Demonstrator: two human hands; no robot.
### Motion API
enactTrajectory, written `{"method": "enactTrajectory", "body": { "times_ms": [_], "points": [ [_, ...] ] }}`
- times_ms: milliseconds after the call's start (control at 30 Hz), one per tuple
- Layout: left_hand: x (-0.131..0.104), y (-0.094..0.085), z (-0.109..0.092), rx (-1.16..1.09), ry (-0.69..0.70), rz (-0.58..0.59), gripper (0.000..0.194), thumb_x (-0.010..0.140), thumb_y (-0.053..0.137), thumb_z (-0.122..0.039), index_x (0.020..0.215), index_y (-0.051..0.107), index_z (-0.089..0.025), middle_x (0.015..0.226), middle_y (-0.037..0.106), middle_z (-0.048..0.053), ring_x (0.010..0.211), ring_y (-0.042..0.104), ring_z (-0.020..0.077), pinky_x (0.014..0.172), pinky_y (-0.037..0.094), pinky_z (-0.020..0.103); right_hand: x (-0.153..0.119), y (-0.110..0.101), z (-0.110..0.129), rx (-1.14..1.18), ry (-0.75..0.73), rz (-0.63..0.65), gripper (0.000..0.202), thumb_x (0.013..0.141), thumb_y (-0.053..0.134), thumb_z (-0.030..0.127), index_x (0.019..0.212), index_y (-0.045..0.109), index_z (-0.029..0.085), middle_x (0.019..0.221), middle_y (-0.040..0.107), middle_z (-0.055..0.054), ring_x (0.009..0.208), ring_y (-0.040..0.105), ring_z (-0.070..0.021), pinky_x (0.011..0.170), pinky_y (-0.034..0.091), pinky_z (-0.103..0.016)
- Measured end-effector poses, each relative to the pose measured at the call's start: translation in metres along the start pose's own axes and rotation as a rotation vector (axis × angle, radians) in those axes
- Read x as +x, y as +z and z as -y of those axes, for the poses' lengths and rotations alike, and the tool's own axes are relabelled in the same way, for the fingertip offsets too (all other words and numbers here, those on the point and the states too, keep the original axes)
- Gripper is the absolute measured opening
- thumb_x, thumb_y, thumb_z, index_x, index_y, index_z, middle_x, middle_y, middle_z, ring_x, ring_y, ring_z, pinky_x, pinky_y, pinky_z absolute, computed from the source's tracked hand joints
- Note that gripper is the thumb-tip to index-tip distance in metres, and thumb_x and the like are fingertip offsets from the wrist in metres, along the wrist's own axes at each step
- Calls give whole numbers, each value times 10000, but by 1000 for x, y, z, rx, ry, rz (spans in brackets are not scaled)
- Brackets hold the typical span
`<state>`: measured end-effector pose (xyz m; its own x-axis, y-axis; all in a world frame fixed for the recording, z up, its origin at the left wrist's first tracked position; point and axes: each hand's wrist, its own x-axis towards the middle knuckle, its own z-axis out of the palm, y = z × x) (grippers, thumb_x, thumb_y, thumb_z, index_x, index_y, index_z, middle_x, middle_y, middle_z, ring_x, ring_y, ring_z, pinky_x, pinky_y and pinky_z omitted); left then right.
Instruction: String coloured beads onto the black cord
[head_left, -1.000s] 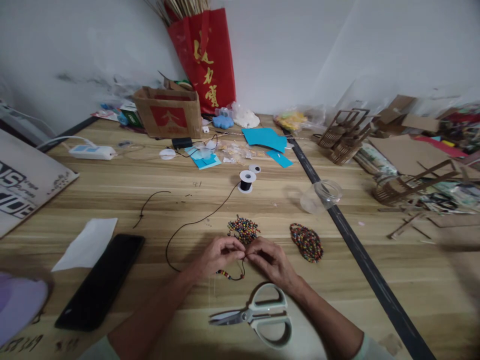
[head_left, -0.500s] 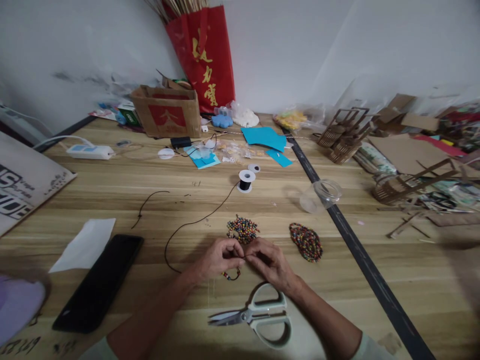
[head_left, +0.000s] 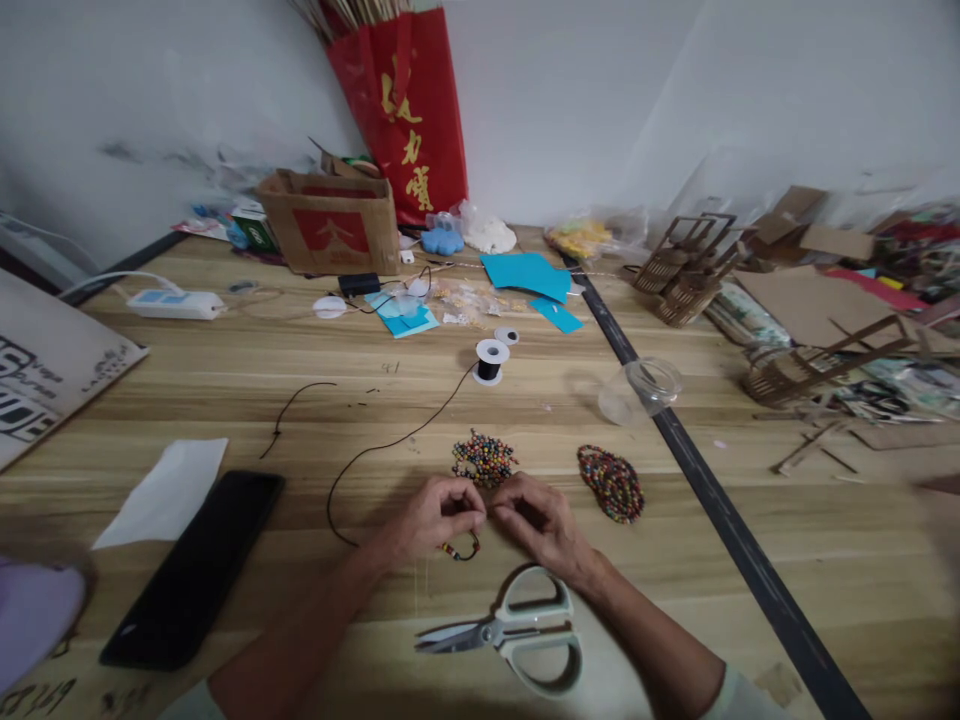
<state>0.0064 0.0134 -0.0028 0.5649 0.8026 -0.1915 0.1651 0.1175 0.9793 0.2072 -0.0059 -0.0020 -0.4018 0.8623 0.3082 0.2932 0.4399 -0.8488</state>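
Note:
My left hand pinches the dark cord, which runs in a loop from a white spool toward that hand. A short strand of colourful beads hangs just below my left fingertips. Close beside it, my right hand is closed in a pinch; what sits between its fingertips is too small to make out. Just beyond both hands lies a pile of loose multicoloured beads. A coiled bead string rests to the right. Scissors with pale handles lie below my hands, blades pointing left.
A black phone and white paper lie at left. A clear plastic cup sits by the dark table strip. Behind are a cardboard box, a red bag, blue paper and small woven baskets at right.
My fingertips have drawn slightly apart, with a small gap now between the two hands. The view has shifted a little; the other things stay where they were.

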Motion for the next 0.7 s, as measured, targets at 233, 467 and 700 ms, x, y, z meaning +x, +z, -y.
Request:
{"method": "enactTrajectory", "body": {
  "times_ms": [233,467,700],
  "points": [
    [-2,-1,6,70,-33,33,157,721,670,-280,729,622,-130,661,610,6,582,521,101,539,402,191,0,-1,-11,-76,94,-180,139,914,526,268,854,617,182,768,631,-40,671,571,-142,597,442,-239],
    [-4,-1,3,130,-69,42,136,715,650,-264,728,630,-131,667,640,20,571,557,113,522,424,196,3,-1,-15,-154,33,-187,98,902,535,205,851,617,186,793,629,-46,738,588,-159,672,469,-258],
    [-3,-1,-2,112,-67,12,82,708,635,-210,708,603,-135,667,596,-4,596,537,103,549,416,187,2,-2,-17,-186,4,-145,89,898,535,172,846,605,190,796,612,-49,747,586,-166,667,462,-261]
  ]
}}
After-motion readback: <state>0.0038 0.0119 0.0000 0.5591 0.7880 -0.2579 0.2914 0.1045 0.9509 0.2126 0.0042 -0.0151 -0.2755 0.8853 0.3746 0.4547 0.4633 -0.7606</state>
